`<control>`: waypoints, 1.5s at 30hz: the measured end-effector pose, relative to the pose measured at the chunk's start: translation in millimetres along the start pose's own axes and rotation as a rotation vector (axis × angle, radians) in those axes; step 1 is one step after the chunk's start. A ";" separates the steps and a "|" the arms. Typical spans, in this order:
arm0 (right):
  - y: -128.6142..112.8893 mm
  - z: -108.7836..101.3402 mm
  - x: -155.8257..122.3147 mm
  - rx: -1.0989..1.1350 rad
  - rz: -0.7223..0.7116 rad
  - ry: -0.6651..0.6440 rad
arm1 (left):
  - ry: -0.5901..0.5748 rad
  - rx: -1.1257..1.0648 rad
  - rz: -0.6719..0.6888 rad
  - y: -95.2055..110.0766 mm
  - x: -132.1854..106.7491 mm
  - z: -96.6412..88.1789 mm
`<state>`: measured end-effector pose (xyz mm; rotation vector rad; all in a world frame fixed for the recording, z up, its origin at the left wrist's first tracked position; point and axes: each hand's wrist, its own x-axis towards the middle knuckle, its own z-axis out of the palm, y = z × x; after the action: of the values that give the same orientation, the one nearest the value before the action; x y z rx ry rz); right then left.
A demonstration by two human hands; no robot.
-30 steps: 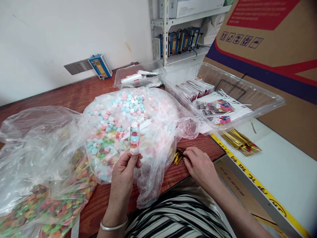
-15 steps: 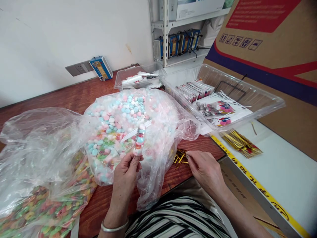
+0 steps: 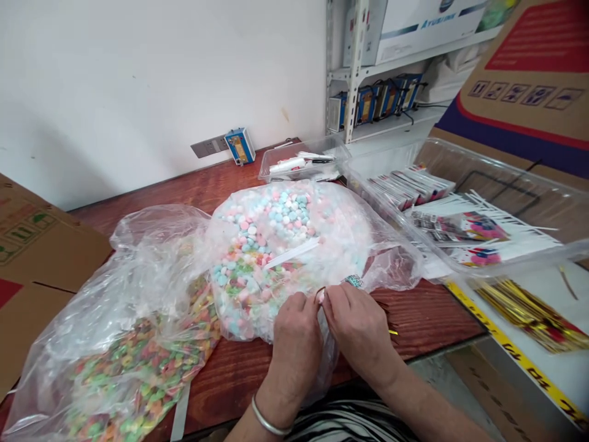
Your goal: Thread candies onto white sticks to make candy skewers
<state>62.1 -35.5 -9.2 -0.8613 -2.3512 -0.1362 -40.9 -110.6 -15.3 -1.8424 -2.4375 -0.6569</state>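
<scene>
My left hand (image 3: 297, 336) and my right hand (image 3: 358, 324) are pressed together at the table's front edge, both closed on a small packet of stacked candy (image 3: 352, 281). The packet lies tipped over to the right and only its end shows above my right fingers. A gold twist tie (image 3: 319, 291) loops between the two thumbs. Just behind the hands lies a big clear bag of pastel pink, blue and white candies (image 3: 280, 236).
A second clear bag of multicoloured candies (image 3: 138, 362) lies at the left on the wooden table (image 3: 221, 184). Two clear trays stand at the back: a large one (image 3: 501, 178) with printed packets and a small one (image 3: 299, 162). Gold ties (image 3: 529, 313) lie at the right, a cardboard box (image 3: 37, 258) at the left.
My right hand left the gold ties on the table and came over to the left hand. The candy packet went from upright to tipped over. The camera view swung left.
</scene>
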 end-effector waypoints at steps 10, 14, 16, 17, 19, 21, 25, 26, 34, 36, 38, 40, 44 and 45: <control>-0.8 -4.7 -8.0 0.025 -0.193 0.024 | 0.145 -0.165 0.002 0.7 -8.7 3.2; -5.6 -2.6 -18.0 0.118 -0.243 0.062 | 0.200 -0.236 0.008 -2.5 -8.6 1.9; -6.1 0.9 -21.1 0.141 -0.240 0.083 | 0.167 -0.295 -0.030 -3.1 -9.0 0.5; -6.3 2.8 -22.0 0.159 -0.227 0.094 | 0.158 -0.350 -0.066 -3.1 -8.9 -0.3; -7.2 6.0 -22.4 0.249 -0.148 0.102 | 0.155 -0.537 -0.180 -2.7 -7.5 -1.5; -9.2 8.5 -21.2 0.456 0.029 0.071 | 0.123 -0.829 -0.350 -2.3 -4.5 -1.4; -13.0 14.1 -15.6 0.999 0.487 -0.073 | 0.102 -1.517 -0.669 -1.1 3.4 2.0; -13.0 15.9 -13.9 1.084 0.551 -0.086 | 0.105 -1.657 -0.717 -0.5 5.1 2.5; -1.9 14.1 -1.1 1.401 0.644 -0.285 | 0.013 -1.982 -0.749 4.5 7.6 2.3; -0.9 8.9 1.0 1.272 0.555 -0.336 | 0.029 -1.913 -0.734 4.2 6.0 4.4; -1.1 4.4 2.0 1.079 0.460 -0.324 | 0.035 -1.757 -0.672 1.5 3.5 6.4; -1.7 1.2 2.5 0.936 0.379 -0.293 | 0.057 -1.434 -0.516 -3.9 0.1 7.1; -2.7 -3.0 3.6 0.920 0.325 -0.315 | 0.240 -0.636 -0.090 -15.2 -6.9 5.6; -3.1 -3.5 3.9 0.945 0.334 -0.325 | 0.273 -0.547 -0.041 -16.1 -7.9 4.8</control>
<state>59.7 -36.8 -3.8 -0.7785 -2.1108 1.2227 -52.2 -119.7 -26.8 -1.6889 -2.2657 -1.5899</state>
